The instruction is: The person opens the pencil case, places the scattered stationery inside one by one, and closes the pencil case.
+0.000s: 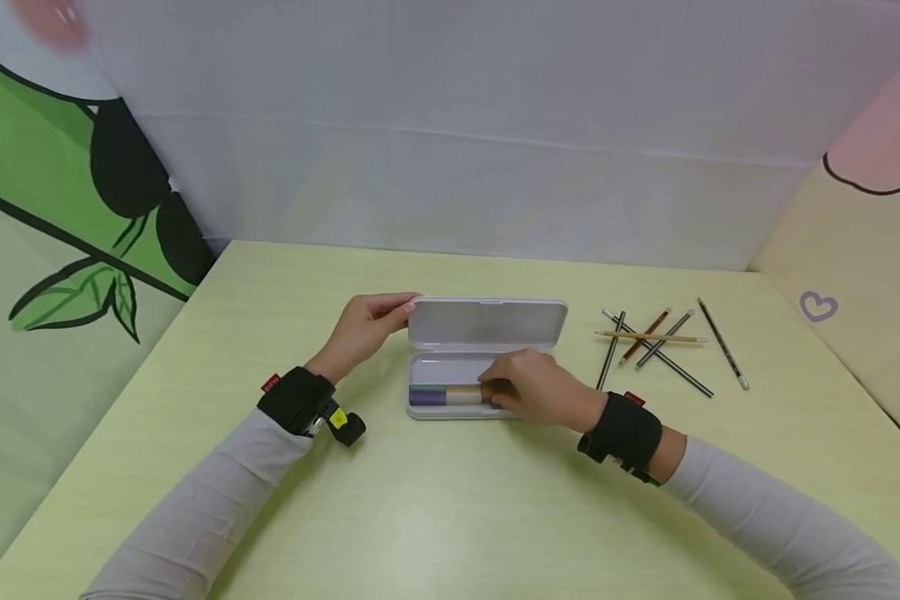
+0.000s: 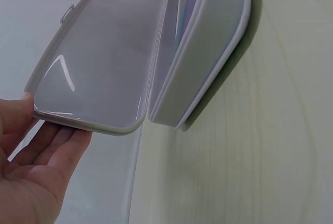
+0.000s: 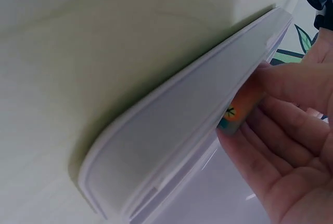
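A whitish pencil case (image 1: 437, 367) lies on the table with its lid (image 1: 487, 323) raised. My left hand (image 1: 363, 329) pinches the lid's left edge, thumb on the inner side and fingers behind, as the left wrist view shows. Inside the tray, a purple and teal block (image 1: 427, 397) lies beside a beige one (image 1: 463, 395). Over the tray's right half, my right hand (image 1: 543, 387) pinches a small orange block (image 3: 245, 101) with a printed pattern, between thumb and fingers. Its lower part is hidden behind the case's front wall in the right wrist view.
Right of the case lies a loose, crossed pile of pencils, among them a yellow pencil (image 1: 678, 338), a reddish-brown pencil (image 1: 645, 337) and several dark striped ones. One dark pencil (image 1: 723, 343) lies apart at the far right. A pale wall (image 1: 480, 200) rises behind the table.
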`<state>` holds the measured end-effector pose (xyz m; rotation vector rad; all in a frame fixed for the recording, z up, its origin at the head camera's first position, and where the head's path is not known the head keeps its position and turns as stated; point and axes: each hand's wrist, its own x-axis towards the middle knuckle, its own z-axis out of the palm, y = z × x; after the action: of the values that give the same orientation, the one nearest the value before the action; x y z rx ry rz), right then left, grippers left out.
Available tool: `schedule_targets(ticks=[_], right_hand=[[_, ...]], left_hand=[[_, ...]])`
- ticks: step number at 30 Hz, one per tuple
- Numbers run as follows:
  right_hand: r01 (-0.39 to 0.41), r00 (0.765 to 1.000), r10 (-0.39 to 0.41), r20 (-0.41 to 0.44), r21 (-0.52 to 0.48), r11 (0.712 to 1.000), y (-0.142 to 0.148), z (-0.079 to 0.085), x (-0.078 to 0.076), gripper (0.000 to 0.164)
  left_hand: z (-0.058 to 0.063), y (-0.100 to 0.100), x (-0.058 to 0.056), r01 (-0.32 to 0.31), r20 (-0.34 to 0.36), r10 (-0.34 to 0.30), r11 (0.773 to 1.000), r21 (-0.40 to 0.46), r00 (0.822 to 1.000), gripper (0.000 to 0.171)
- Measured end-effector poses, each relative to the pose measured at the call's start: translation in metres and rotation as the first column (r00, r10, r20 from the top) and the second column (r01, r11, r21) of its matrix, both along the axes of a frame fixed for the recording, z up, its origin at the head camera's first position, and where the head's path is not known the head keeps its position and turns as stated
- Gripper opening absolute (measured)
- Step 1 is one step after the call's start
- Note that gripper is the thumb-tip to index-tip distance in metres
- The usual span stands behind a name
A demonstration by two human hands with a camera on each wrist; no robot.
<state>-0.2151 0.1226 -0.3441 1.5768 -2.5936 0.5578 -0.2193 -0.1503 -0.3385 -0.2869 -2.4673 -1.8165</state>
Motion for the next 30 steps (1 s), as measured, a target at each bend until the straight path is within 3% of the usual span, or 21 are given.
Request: schedule_targets(ticks=[14, 20, 30], right_hand=[[0.085, 0.996, -0.085, 0.014, 0.053, 0.995, -0.005, 0.002, 0.007, 0.022], [0.09, 0.996, -0.087, -0.034, 0.096, 0.991, -0.01, 0.001, 0.009, 0.016], [0.08, 0.997, -0.08, -0.002, 0.038, 0.996, -0.006, -0.006, 0.01, 0.021]], left_hand=[[0.002, 0.0, 0.003, 0.002, 0.005, -0.002, 1.0, -0.016, 1.0, 0.037], [0.003, 0.0, 0.003, 0.005, 0.009, -0.005, 1.0, -0.024, 1.0, 0.037], [0.0, 0.0, 0.003, -0.003, 0.004, 0.003, 0.999, -0.037, 1.0, 0.037]])
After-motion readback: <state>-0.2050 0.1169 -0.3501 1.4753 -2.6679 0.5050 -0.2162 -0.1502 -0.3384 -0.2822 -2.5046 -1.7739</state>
